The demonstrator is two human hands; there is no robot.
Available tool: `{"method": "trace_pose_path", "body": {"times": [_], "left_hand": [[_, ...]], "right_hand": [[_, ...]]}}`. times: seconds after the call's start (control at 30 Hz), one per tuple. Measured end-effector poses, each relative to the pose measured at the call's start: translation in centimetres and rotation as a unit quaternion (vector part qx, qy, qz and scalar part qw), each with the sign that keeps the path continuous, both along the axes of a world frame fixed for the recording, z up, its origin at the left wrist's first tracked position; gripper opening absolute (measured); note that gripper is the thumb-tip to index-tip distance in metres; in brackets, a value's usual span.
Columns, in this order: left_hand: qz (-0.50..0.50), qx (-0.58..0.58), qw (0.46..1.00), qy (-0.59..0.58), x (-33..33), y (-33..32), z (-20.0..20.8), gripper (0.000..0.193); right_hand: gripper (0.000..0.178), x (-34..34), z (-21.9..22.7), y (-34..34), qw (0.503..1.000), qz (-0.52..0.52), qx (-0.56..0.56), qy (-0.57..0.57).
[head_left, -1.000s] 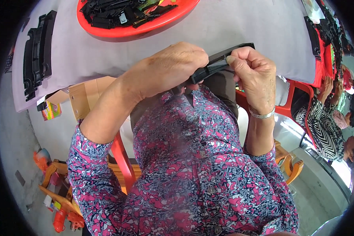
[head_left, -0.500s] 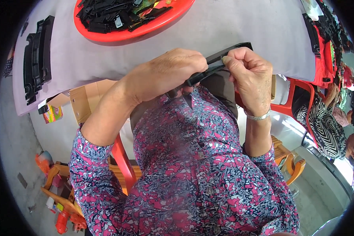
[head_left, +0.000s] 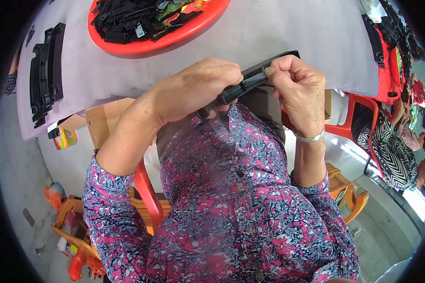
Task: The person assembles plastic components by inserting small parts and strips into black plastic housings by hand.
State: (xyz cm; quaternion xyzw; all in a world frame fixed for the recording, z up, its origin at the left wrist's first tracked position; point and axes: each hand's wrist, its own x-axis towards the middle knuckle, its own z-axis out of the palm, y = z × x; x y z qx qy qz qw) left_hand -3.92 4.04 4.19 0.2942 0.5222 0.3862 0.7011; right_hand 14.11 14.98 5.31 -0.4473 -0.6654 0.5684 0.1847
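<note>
A long black plastic part is held slantwise in front of my body, close to the table's near edge. My left hand is wrapped round its lower left end, with some fingertips showing beneath. Near the other end my right hand is closed, its thumb and forefinger pinched at the part's edge. The part's far end sticks out beyond the right knuckles. Whatever small piece may be in the right pinch is hidden by the fingers. A red round tray with many small black plastic pieces stands beyond my hands.
Long black plastic parts lie on the left of the pale cloth-covered table. More black parts and a red bag-like item are at the right edge. A person in patterned clothing sits to the right by a red chair. A cardboard box stands below the table.
The black part has rolled slightly in my hands, so more of its broad face shows. Both hands have shifted a little to the left and keep their grip.
</note>
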Motion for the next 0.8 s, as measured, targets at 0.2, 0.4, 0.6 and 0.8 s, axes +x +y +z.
{"method": "trace_pose_path", "body": {"times": [0.2,0.4,0.6,0.8], "left_hand": [[-0.035,0.022,0.999,0.011,-0.2,0.4,0.8,0.039],[-0.035,0.217,0.962,0.164,0.3,0.1,0.1,0.038],[-0.026,0.137,0.983,0.119,0.5,0.4,0.4,0.035],[-0.022,0.000,0.999,0.040,0.5,0.6,1.2,0.033]], "right_hand": [[0.008,0.2,0.5,0.1,1.000,-0.009,-0.014,-0.001],[0.006,0.7,0.3,0.0,0.999,-0.023,-0.023,0.031],[0.006,0.9,0.1,0.1,0.999,-0.022,-0.013,0.028],[0.007,0.7,0.3,0.0,0.999,-0.025,-0.025,0.024]]}}
